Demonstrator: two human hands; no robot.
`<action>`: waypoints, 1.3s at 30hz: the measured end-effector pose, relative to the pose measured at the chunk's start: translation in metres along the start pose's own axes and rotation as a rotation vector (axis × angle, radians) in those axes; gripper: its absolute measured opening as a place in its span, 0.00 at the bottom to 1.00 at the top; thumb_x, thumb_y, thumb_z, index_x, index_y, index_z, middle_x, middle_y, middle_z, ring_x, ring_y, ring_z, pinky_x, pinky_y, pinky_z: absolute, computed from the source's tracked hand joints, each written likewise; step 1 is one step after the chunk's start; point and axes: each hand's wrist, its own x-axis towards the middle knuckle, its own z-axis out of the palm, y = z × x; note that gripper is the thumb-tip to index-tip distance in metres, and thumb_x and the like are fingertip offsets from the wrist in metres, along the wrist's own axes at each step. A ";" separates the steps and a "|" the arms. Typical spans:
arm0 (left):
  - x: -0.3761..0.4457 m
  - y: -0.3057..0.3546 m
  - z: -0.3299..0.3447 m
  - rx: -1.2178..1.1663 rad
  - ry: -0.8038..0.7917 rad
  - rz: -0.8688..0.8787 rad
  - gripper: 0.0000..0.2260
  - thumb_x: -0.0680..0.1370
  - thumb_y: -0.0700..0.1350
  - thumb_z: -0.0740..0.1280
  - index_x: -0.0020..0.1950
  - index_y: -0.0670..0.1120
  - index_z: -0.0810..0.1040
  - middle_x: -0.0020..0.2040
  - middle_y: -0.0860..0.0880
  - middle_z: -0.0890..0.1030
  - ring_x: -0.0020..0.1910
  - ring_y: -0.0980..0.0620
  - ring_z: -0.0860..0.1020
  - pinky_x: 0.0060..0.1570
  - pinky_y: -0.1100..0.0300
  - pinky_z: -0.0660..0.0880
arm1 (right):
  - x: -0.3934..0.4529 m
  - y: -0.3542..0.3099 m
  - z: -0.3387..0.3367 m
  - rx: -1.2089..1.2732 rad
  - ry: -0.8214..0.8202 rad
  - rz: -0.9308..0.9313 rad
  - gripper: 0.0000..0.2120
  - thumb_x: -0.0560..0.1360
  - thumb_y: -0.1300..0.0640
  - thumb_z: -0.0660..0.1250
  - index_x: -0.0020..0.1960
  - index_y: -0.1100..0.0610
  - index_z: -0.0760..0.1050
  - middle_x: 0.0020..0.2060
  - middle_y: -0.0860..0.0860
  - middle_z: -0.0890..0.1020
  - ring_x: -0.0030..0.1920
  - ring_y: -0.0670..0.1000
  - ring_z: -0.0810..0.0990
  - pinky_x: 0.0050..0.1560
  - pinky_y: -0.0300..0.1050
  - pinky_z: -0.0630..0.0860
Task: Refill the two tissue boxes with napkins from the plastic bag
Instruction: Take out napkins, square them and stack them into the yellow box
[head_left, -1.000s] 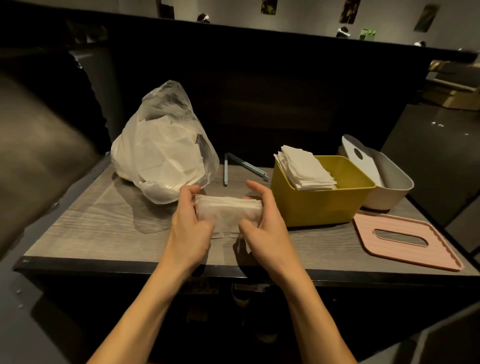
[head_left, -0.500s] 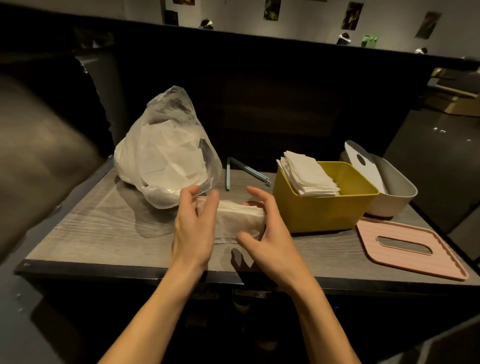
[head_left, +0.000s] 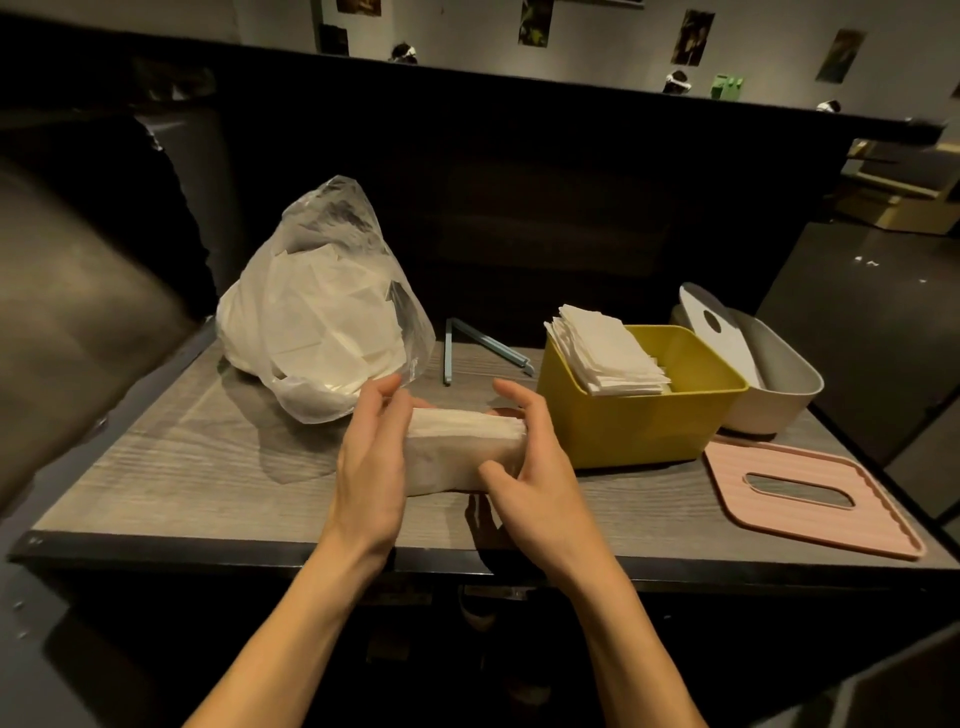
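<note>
Near the table's front edge, between my hands, napkin stack lies long axis left-right. Left hand flat against its left end, fingers straight; right hand curled round right end. Yellow box just right, nearer right hand. Plastic bag behind-left.

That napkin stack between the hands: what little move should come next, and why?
Probably carry the napkin stack right and lower it into the yellow box. Both hands, left hand and right hand, already bracket its ends, and the box stands open beside it with room next to its leaning napkins.
</note>
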 end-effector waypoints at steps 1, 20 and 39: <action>0.000 0.001 -0.003 -0.032 -0.043 -0.001 0.10 0.83 0.58 0.60 0.53 0.56 0.78 0.50 0.47 0.81 0.52 0.51 0.80 0.59 0.38 0.75 | -0.001 0.000 -0.001 0.011 0.006 0.001 0.34 0.77 0.68 0.65 0.75 0.40 0.63 0.64 0.41 0.72 0.49 0.40 0.78 0.53 0.43 0.80; 0.003 0.029 -0.018 0.277 -0.178 -0.043 0.07 0.80 0.48 0.70 0.57 0.54 0.77 0.54 0.51 0.83 0.50 0.49 0.83 0.48 0.54 0.80 | -0.031 -0.026 -0.036 0.013 -0.036 0.094 0.16 0.80 0.54 0.70 0.60 0.39 0.68 0.48 0.45 0.81 0.45 0.48 0.83 0.42 0.52 0.84; 0.108 0.085 0.197 0.748 -0.520 0.316 0.20 0.77 0.43 0.70 0.70 0.47 0.76 0.55 0.49 0.80 0.52 0.51 0.79 0.51 0.59 0.79 | 0.028 -0.041 -0.188 -0.635 0.272 0.081 0.03 0.84 0.53 0.63 0.57 0.45 0.74 0.50 0.51 0.82 0.47 0.51 0.81 0.47 0.49 0.83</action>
